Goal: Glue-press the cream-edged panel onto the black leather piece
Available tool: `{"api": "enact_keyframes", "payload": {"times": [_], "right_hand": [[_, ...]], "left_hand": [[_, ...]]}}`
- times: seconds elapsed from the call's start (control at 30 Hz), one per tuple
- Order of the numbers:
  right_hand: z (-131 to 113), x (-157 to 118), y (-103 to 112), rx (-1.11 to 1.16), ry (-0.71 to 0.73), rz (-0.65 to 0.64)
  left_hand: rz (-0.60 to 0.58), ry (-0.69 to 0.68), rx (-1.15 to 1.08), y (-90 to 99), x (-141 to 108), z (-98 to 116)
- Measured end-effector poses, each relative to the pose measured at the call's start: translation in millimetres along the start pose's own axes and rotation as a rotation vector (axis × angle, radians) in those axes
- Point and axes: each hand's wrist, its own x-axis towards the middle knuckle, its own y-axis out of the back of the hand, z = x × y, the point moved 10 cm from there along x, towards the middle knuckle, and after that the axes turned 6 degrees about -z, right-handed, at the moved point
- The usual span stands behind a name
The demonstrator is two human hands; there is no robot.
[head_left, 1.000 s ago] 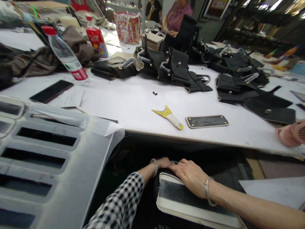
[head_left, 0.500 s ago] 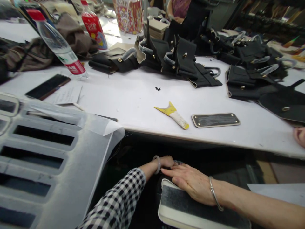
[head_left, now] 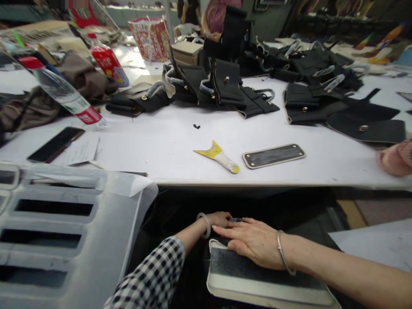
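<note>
Below the table edge, my left hand (head_left: 219, 219) reaches forward, its fingers mostly hidden behind my right hand and dark material. My right hand (head_left: 249, 240) lies palm down with fingers stretched out, over the far edge of a black and cream padded piece (head_left: 257, 274). The fingertips of both hands nearly meet beside a small bluish, wrapped-looking part (head_left: 236, 219). On the white table (head_left: 167, 150) lie a yellow forked piece (head_left: 216, 155) with a white-wrapped handle and a dark strip (head_left: 273, 155) with light edging and studs at its corners.
Black bags (head_left: 222, 81) are piled across the table. At left are a clear bottle (head_left: 64, 94), a red bottle (head_left: 107, 60), a phone (head_left: 56, 143) and a grey plastic crate (head_left: 106, 223). Another person's pink sleeve (head_left: 397, 159) shows at right; a person sits behind.
The view has shifted, so the table's things appear further left. Both hands keep nearly the same pose around the padded piece. More of the pink sleeve shows at the right edge.
</note>
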Motion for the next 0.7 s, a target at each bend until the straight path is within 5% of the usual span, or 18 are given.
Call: {"api": "enact_keyframes", "payload": {"times": [0.3, 0.5, 0.7], "right_hand": [[51.8, -66.3, -6.9, 0.067, -0.139, 0.029], [75.7, -97.1, -12.5, 0.091, -0.218, 0.052], [62.6, -73.0, -6.7, 0.052, -0.169, 0.077]], "left_hand": [[-0.089, -0.139, -0.026, 14.8, -121.1, 71.0], [-0.062, -0.140, 0.240, 9.4, -129.7, 95.0], [-0.058, -0.184, 0.439, 2.4, -131.1, 103.6]]}}
